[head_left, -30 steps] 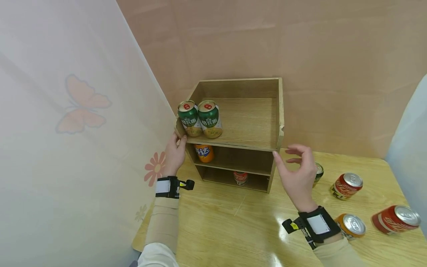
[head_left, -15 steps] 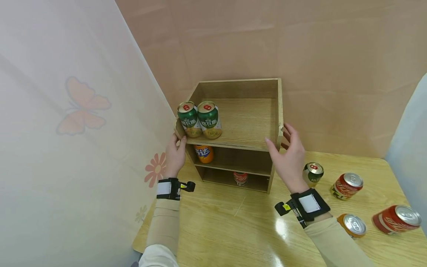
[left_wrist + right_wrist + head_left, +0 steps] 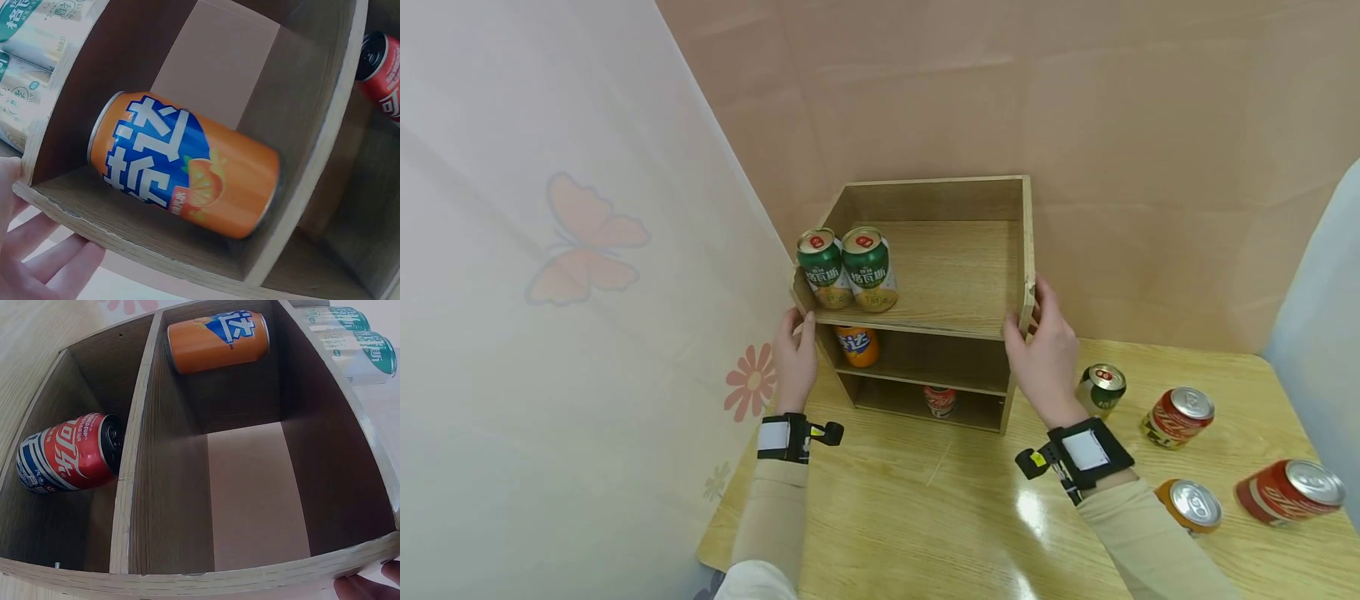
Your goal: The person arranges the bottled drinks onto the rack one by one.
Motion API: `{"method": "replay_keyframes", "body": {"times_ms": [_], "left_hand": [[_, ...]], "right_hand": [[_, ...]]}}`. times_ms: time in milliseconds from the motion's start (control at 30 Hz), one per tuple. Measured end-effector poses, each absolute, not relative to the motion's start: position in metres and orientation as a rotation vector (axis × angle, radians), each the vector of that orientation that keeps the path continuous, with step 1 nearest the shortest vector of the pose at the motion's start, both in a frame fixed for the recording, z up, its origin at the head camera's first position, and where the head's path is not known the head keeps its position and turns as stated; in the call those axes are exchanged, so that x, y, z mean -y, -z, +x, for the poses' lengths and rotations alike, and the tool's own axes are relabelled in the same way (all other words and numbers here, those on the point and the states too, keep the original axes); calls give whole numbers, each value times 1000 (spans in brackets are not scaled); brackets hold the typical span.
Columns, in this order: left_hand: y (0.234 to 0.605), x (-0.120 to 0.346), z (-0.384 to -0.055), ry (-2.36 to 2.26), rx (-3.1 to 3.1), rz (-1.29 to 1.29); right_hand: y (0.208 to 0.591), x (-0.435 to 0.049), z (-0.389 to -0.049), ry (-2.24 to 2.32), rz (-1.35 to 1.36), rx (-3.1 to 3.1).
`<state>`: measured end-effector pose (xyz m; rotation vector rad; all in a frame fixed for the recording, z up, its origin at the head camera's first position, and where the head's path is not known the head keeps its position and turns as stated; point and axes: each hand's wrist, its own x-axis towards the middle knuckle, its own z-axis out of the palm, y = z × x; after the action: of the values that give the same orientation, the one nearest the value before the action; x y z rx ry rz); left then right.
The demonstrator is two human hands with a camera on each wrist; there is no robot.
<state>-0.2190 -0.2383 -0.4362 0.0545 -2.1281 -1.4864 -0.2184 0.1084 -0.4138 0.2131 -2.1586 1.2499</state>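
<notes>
In the head view a small wooden shelf (image 3: 955,327) stands on the table. My left hand (image 3: 795,358) holds its left side panel near the top board, thumb at the front edge and fingers along the outside. Opposite it, my right hand (image 3: 1045,354) grips the right panel, with the thumb in front and fingers behind the edge. Two green-and-gold cans (image 3: 869,271) stand side by side on top at the left. An orange soda can (image 3: 184,164) stands in the middle compartment at the left. The bottom compartment has a red cola can (image 3: 70,453).
Right of the shelf on the table are a green can (image 3: 1102,389), a red-and-yellow can (image 3: 1178,417), an orange can (image 3: 1191,505) and a red can (image 3: 1289,493). A white panel (image 3: 587,375) lies close on the left, and a brown backdrop (image 3: 1150,167) rises behind.
My right hand has moved left from the air beside the shelf and taken hold of its right panel, uncovering the green can behind. The left hand stays at the left panel; the cans have not moved.
</notes>
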Motion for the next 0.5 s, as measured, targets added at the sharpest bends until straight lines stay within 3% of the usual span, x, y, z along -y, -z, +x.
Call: {"method": "replay_keyframes", "body": {"times_ms": [500], "left_hand": [[485,239,-182,1460,2065,199]], "right_hand": [[414,-111,-219,-1220,271,2154]]}}
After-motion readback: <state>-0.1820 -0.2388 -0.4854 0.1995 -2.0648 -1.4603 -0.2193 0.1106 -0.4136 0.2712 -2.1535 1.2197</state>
